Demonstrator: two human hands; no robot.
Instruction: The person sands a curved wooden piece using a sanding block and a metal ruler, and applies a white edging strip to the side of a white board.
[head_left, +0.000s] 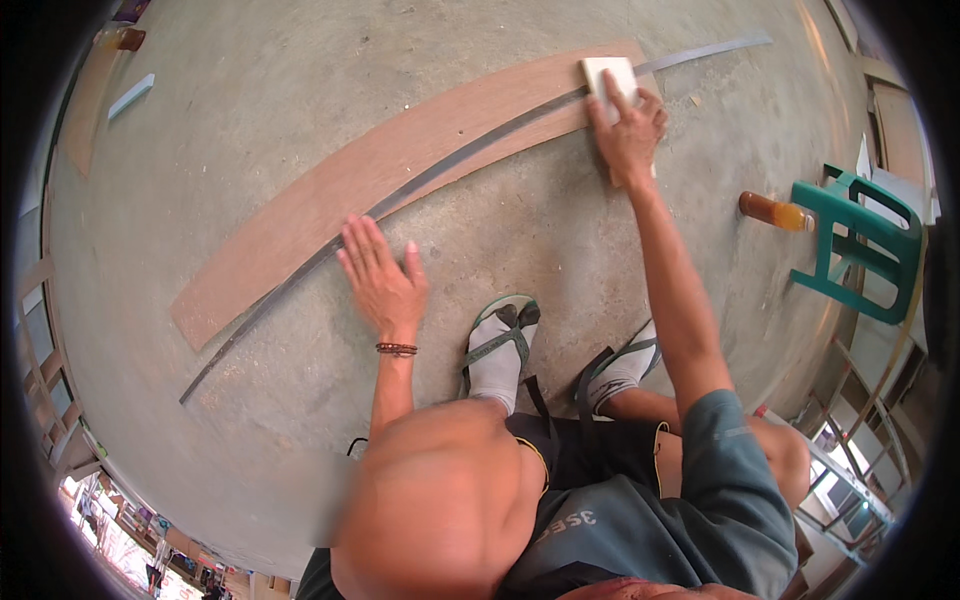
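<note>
Hands (383, 280) (628, 130) seemingly flat on board (300, 215)

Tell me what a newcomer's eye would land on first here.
The long pale brown wooden board lying on the grey concrete floor, with a thin dark metal strip along its near edge. The left hand presses flat by the strip; the right hand pushes a white rectangular block at the board's far end. A green plastic chair stands at the right.
</note>
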